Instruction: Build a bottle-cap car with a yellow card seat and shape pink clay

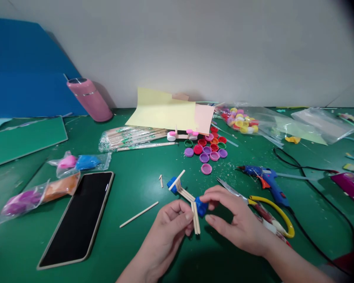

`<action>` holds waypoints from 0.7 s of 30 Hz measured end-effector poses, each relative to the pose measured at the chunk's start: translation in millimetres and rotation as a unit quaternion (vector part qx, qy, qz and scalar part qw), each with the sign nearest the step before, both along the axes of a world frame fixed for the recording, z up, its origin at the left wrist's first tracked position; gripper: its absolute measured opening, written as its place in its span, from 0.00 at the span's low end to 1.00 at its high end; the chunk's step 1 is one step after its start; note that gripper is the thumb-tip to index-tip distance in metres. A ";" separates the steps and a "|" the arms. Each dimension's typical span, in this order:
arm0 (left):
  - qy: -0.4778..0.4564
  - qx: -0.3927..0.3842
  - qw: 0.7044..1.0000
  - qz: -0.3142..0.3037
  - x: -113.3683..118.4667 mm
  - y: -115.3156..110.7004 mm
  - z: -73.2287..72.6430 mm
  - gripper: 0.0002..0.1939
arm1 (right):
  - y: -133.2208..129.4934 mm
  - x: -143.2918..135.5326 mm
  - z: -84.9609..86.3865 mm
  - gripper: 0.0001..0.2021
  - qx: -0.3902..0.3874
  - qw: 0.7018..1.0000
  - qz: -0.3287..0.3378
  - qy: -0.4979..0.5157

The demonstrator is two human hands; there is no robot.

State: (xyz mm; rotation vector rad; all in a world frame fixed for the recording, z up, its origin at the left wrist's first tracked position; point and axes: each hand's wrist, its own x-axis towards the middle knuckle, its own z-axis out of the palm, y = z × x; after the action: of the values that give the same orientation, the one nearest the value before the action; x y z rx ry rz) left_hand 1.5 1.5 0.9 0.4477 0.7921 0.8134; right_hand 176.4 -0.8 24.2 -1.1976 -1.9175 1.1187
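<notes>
A small model of thin wooden sticks (pixel 186 193) with a blue lump at each joint is in front of me. My left hand (pixel 175 220) pinches its near sticks between thumb and fingers. The nearer blue lump (pixel 201 206), which looks like clay, sits beside the bent sticks. The other blue lump (pixel 172 184) is at the far end, under a crosswise stick. My right hand (pixel 233 216) has thumb and fingers apart, its index fingertip at the nearer lump. A loose wooden stick (pixel 139 214) and a short broken piece (pixel 161 181) lie to the left.
Scissors (pixel 233 188) and a blue glue gun (pixel 265 177) with its cord lie right. Bottle caps (pixel 206 169), bagged sticks (pixel 135 137) and coloured paper (pixel 165 112) are behind. A phone (pixel 79 220), bagged clay (pixel 61 186) and a pink flask (pixel 90 100) stand or lie left.
</notes>
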 end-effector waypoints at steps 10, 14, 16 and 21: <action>-0.020 -0.010 1.000 0.014 -1.8 -0.2 2.5 0.08 | -7.5 -10.3 5.5 0.12 -0.031 0.999 -0.010 -0.012; -0.024 -0.006 1.000 0.015 -1.4 0.6 2.7 0.07 | -10.9 -12.9 4.9 0.13 -0.015 0.999 -0.012 -0.034; -0.026 -0.007 1.000 0.017 -1.2 0.8 2.6 0.07 | -11.6 -14.2 3.5 0.14 -0.008 0.999 -0.020 -0.042; -0.025 -0.007 0.999 0.023 -0.7 0.7 1.4 0.07 | -11.7 -16.9 0.8 0.13 -0.007 0.999 -0.027 -0.042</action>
State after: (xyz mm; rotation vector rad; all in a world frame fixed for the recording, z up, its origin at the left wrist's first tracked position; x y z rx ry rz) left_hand 0.8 2.2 2.3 0.3961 0.7630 0.8592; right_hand 159.5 -12.5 25.0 -1.3147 -1.9320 1.0697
